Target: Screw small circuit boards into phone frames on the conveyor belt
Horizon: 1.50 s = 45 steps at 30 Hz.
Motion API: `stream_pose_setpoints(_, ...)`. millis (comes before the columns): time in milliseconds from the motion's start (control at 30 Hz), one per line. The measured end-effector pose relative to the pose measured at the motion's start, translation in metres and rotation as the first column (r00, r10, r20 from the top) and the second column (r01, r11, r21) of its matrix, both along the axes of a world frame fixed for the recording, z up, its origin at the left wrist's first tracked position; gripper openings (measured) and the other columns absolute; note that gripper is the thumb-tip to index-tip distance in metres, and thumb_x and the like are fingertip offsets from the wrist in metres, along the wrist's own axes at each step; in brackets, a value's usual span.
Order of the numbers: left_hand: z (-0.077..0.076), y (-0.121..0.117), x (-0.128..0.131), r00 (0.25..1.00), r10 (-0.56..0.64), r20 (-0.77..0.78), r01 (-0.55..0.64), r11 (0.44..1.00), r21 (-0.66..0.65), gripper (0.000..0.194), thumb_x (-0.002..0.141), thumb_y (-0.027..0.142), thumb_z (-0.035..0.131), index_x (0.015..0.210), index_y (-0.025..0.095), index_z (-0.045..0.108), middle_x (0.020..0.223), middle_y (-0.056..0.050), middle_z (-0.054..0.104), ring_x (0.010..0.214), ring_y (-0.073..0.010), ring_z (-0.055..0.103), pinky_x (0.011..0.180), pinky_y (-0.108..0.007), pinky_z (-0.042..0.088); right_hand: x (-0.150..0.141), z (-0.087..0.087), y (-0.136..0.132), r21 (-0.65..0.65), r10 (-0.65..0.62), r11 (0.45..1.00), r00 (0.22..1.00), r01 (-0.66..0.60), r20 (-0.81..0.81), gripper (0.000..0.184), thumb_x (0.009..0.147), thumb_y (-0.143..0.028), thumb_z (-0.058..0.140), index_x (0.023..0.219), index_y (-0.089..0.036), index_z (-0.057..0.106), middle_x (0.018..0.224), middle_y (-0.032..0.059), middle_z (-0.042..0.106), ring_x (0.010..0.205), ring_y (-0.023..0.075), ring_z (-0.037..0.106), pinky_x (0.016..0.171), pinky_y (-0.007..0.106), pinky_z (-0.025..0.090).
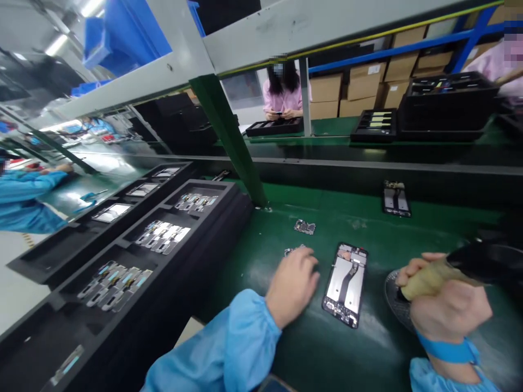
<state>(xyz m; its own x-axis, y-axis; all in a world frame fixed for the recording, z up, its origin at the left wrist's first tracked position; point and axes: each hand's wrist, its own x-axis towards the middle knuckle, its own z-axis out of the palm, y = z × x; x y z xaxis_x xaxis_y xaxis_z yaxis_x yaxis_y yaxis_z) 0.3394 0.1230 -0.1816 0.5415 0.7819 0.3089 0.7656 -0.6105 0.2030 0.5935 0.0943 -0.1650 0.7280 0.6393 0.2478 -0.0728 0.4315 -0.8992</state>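
Through the head view, I have my right hand [447, 308] closed around a black handheld tool with a yellow-wrapped grip [429, 280]; the wrapping probably makes for a firmer hold. My left hand [293, 286] is loosely curled, fingertips at a small, grey, partly covered circuit board [293, 250]; I cannot tell whether they pinch it. Between my hands, the opened black-framed phone with silvery innards [345, 286] lies on the green table [310, 348], seemingly within easy reach of both. At left, a black compartmented tray [200, 245] holds metallic parts [116, 286], likely sorted to stay apart.
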Motion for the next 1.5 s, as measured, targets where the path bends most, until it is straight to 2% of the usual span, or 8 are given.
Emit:
stream_pose_setpoints(67,-0.001,0.018,-0.022,0.992,0.123,-0.007,-0.123,0.992,0.038,0.030,0.102,0.023,0.055,0.132,0.020,0.060,0.138,-0.014,0.064,0.128,-0.0282,0.062,0.106,-0.048,0.056,-0.001,0.002,0.002,-0.003,-0.020,1.000,0.999,0.020,0.044,0.048,0.078,-0.066,0.066,0.091,-0.019,0.063,0.066,0.0043,0.055,0.049,0.0226,0.054,0.043,0.037,0.045)
stream_pose_setpoints(200,0.002,0.041,-0.036,0.999,0.030,0.018,-0.031,0.999,0.025,0.026,0.106,0.027,0.053,0.129,0.023,0.065,0.128,-0.008,0.071,0.116,-0.0233,0.068,0.102,-0.042,0.060,-0.003,0.002,0.004,0.017,-0.018,1.000,0.993,0.017,0.119,0.053,0.084,-0.069,0.060,0.094,-0.017,0.061,0.064,0.0026,0.057,0.046,0.0201,0.055,0.043,0.034,0.046)
stream_pose_setpoints(400,0.005,0.059,0.030,0.955,-0.297,-0.004,0.296,0.950,0.104,0.027,0.106,0.032,0.058,0.129,0.020,0.066,0.137,-0.007,0.069,0.126,-0.0224,0.064,0.105,-0.040,0.056,-0.003,0.002,0.003,0.064,-0.037,0.998,0.988,0.027,0.148,0.052,0.088,-0.068,0.058,0.094,-0.017,0.062,0.063,0.0025,0.057,0.044,0.0202,0.054,0.040,0.034,0.044)
stream_pose_setpoints(500,-0.003,0.071,0.059,0.932,-0.359,-0.050,0.363,0.921,0.142,0.026,0.105,0.027,0.059,0.129,0.020,0.067,0.141,-0.008,0.067,0.131,-0.0239,0.061,0.103,-0.040,0.056,-0.003,0.000,0.003,0.076,-0.027,0.997,0.990,0.017,0.138,0.048,0.089,-0.066,0.057,0.096,-0.018,0.064,0.064,0.0024,0.057,0.043,0.0205,0.053,0.039,0.034,0.043)
stream_pose_setpoints(600,-0.011,0.078,0.065,0.916,-0.400,-0.032,0.401,0.909,0.114,0.026,0.107,0.027,0.057,0.129,0.021,0.068,0.141,-0.008,0.066,0.134,-0.0225,0.060,0.105,-0.039,0.054,-0.004,0.000,0.003,0.080,-0.029,0.997,0.991,0.019,0.129,0.049,0.088,-0.067,0.057,0.096,-0.019,0.064,0.064,0.0023,0.057,0.043,0.0200,0.053,0.039,0.034,0.042)
stream_pose_setpoints(833,-0.020,0.076,0.052,0.869,-0.489,0.083,0.489,0.872,0.019,0.027,0.109,0.035,0.054,0.125,0.024,0.072,0.140,-0.005,0.068,0.131,-0.0187,0.063,0.108,-0.037,0.052,-0.005,0.003,0.002,0.063,-0.033,0.998,0.989,0.024,0.142,0.053,0.090,-0.070,0.057,0.097,-0.018,0.064,0.064,0.0028,0.057,0.045,0.0199,0.054,0.040,0.034,0.044)
stream_pose_setpoints(1333,-0.026,0.069,0.060,0.914,-0.397,0.078,0.395,0.918,0.040,0.030,0.107,0.034,0.055,0.131,0.025,0.071,0.142,-0.007,0.065,0.133,-0.0272,0.060,0.108,-0.046,0.054,-0.003,0.000,0.005,0.113,-0.040,0.993,0.983,0.019,0.180,0.051,0.092,-0.068,0.054,0.096,-0.018,0.065,0.064,0.0028,0.056,0.043,0.0203,0.053,0.037,0.033,0.043)
stream_pose_setpoints(1500,-0.019,0.047,0.054,0.884,-0.465,0.052,0.465,0.885,0.015,0.031,0.108,0.037,0.054,0.129,0.024,0.071,0.138,-0.010,0.065,0.128,-0.0260,0.061,0.107,-0.044,0.052,-0.002,0.001,0.007,0.132,-0.042,0.991,0.978,0.015,0.205,0.052,0.091,-0.069,0.055,0.091,-0.017,0.063,0.062,0.0023,0.056,0.041,0.0197,0.053,0.035,0.032,0.042)
